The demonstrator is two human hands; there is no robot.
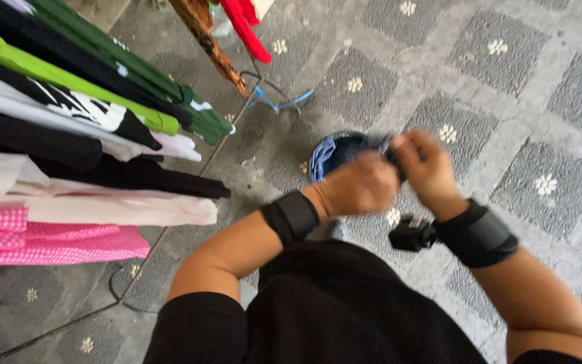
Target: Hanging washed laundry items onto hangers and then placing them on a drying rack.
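**Two hands hold a dark cloth over the floor**

The left hand [358,185] and the right hand [426,165] meet near the middle of the picture. Both sets of fingers are closed tight on a dark blue cloth [335,152]. The cloth sits at about 11 o'clock from the left hand and is a bit blurry. Each wrist wears a black band [476,236]. A small black box [411,234] hangs on the right band. At 9 o'clock, a row of clothes [69,135] hangs in green, black, white and pink. Under it all is a grey stone floor [540,101] with little white flowers.
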